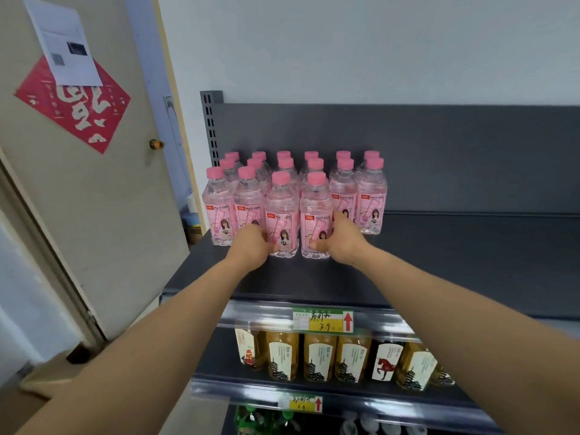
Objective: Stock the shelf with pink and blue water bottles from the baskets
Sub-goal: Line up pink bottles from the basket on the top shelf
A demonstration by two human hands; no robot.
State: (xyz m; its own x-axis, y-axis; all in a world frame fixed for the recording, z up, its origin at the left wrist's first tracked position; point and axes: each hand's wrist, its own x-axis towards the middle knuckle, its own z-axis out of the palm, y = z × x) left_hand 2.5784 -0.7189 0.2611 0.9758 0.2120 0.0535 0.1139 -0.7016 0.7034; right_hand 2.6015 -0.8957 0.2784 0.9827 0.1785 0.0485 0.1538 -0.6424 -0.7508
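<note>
Several pink-capped peach soda bottles stand in rows at the left end of the dark top shelf (439, 262). My left hand (251, 244) is wrapped around the lower part of one front-row pink bottle (281, 211). Beside it, my right hand (340, 241) grips the neighbouring front-row pink bottle (315, 211). Both bottles stand upright on the shelf, slightly forward of the rest. No blue bottles and no baskets are in view.
The top shelf's right part is bare dark metal. Below it, a price-tag rail (323, 320) fronts a row of amber tea bottles (317, 356); green bottles (251, 419) sit lower still. A beige door (94, 199) with a red paper stands at the left.
</note>
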